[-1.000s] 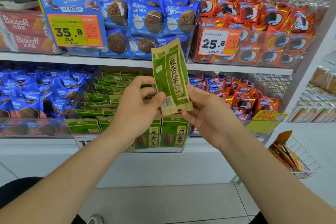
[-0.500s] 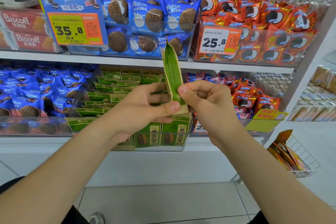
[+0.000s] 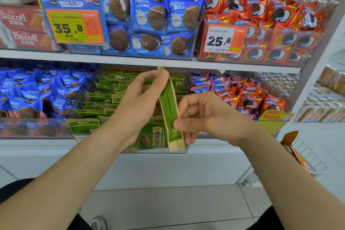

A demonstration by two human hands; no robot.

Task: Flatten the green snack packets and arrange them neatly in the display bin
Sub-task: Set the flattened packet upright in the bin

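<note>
Left hand point(image 3: 141, 99) and right hand point(image 3: 211, 117) are bare, forearms point(image 3: 74, 164) too; dark clothing point(image 3: 11, 188) shows at 2 lower corners, a grey shoe point(image 3: 99, 222) between.

Bright, even store lighting; soft shadows; glare on foil packets point(image 3: 283, 13); wide-angle bending at edges.

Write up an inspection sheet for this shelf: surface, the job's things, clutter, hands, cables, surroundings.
Surface: white shop shelf, lower tier, carrying clear bins.
Job's things: flat green-and-tan snack packet held upright and edge-on in front of the clear plastic display bin; more green packets fill the bin.
Clutter: blue biscuit packets in the bin to the left, red-orange packets in the one to the right.
Grippers: left hand grips the packet's upper part; right hand pinches its lower part.
Cables: nothing seen.
Surroundings: upper shelf with yellow price tag reading 35.8; grey tiled floor; white wire basket at right.
</note>
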